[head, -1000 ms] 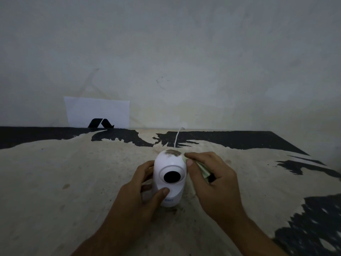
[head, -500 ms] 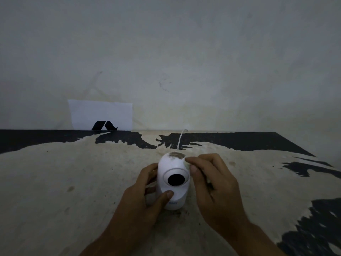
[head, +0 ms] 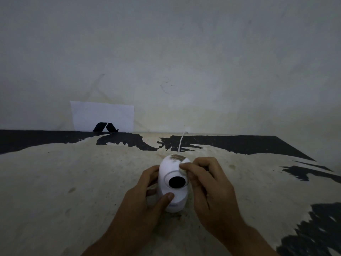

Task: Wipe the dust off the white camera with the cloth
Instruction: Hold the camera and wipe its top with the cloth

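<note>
1. Right hand (head: 212, 189): your fingertips pinch a small wad of cloth (head: 182, 168) against the white camera (head: 172, 183), upper right of its lens.
2. Left hand (head: 145, 196): thumb and fingers curl around the camera's body, steadying it.
3. Camera: upright on the worn table (head: 73, 191), long axis vertical, lens facing you.
4. Step, as judged: wiping under way; a dust patch (head: 177, 157) sits on the camera's crown.
5. Next move: carry the cloth up over that crown while you brace the body.
</note>
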Demonstrator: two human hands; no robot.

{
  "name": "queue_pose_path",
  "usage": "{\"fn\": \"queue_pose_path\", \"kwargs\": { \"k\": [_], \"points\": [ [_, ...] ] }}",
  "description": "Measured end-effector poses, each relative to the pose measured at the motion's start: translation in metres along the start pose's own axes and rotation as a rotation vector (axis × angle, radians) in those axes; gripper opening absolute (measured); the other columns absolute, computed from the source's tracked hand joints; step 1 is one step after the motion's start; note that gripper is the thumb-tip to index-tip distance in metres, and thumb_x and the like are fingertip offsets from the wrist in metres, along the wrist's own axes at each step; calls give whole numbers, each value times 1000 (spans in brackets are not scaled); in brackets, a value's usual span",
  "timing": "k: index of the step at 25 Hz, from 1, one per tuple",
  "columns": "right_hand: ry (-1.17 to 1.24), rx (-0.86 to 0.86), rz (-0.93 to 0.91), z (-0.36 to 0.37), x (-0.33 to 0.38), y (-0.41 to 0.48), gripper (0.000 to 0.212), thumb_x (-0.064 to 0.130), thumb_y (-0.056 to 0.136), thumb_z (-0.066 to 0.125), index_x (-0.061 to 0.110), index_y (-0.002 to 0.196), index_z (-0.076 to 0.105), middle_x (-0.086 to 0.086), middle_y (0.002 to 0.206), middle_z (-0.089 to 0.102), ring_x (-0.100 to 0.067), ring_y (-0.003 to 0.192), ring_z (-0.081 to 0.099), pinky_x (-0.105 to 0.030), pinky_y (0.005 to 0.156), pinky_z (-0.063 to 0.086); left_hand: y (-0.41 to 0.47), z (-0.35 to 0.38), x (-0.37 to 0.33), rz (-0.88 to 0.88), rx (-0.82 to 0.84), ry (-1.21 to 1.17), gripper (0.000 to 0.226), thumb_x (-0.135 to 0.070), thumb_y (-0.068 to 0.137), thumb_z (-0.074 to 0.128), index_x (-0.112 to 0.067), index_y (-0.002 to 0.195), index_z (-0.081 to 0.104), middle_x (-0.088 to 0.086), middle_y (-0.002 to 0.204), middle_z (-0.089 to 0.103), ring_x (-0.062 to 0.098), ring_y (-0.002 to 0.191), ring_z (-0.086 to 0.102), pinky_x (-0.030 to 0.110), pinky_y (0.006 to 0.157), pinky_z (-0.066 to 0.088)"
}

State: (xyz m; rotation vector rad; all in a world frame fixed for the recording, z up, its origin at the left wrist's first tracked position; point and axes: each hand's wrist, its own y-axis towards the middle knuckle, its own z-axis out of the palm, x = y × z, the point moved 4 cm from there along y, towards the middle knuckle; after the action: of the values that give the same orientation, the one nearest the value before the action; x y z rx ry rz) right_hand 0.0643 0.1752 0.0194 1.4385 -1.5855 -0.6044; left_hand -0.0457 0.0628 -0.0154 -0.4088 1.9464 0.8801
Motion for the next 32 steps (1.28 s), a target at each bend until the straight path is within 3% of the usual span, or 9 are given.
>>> {"fn": "queue_pose_path", "kwargs": {
  "k": [7, 12, 18, 24, 27, 32],
  "points": [
    [53, -16, 156, 1, -19, 7, 30, 22, 94, 40, 11, 109, 63, -4, 98, 58, -4, 87, 53, -7, 77, 42, -1, -2, -2, 7, 8, -21, 55, -45, 67, 62, -49, 115, 35, -26, 122, 50, -8, 110, 50, 15, 91, 47],
    [-3, 26, -23, 0, 0, 1, 40, 35, 101, 33, 9, 113, 61, -8, 102, 58, -10, 91, 53, -13, 79, 47, 1, 0, 1, -1, -9, 1, 55, -46, 65, 62, -53, 110, 32, -30, 116, 47, -13, 103, 49, 2, 80, 43],
    [70, 4, 163, 4, -21, 9, 30, 23, 95, 38, 15, 110, 62, -3, 99, 57, -7, 89, 55, -11, 77, 44, 0, -1, 3, 28, -17, -2, 53, -47, 71, 65, -50, 115, 36, -29, 118, 51, -9, 110, 49, 6, 84, 45],
    [93, 4, 96, 1, -13, 8, 32, 20, 94, 39, 10, 111, 63, -3, 103, 58, -9, 94, 55, -13, 82, 46, 0, -2, 2, 23, -9, 8, 55, -47, 71, 65, -52, 115, 32, -28, 119, 50, -10, 110, 48, 3, 82, 44],
    [89, 53, 160, 7, -24, 8, 31, 20, 94, 39, 13, 113, 63, -2, 102, 58, -8, 92, 55, -15, 81, 47, -1, -1, 1, 35, -6, 6, 56, -45, 70, 65, -53, 114, 32, -31, 117, 48, -18, 107, 46, 0, 80, 42],
    [113, -28, 209, -1, -30, 14, 26, 10, 94, 46, 14, 111, 65, 1, 101, 63, 1, 95, 57, -10, 81, 46, 1, -2, 2, -5, -5, 5, 55, -46, 66, 62, -56, 111, 32, -35, 115, 46, -18, 105, 46, 11, 85, 46]
  ]
}}
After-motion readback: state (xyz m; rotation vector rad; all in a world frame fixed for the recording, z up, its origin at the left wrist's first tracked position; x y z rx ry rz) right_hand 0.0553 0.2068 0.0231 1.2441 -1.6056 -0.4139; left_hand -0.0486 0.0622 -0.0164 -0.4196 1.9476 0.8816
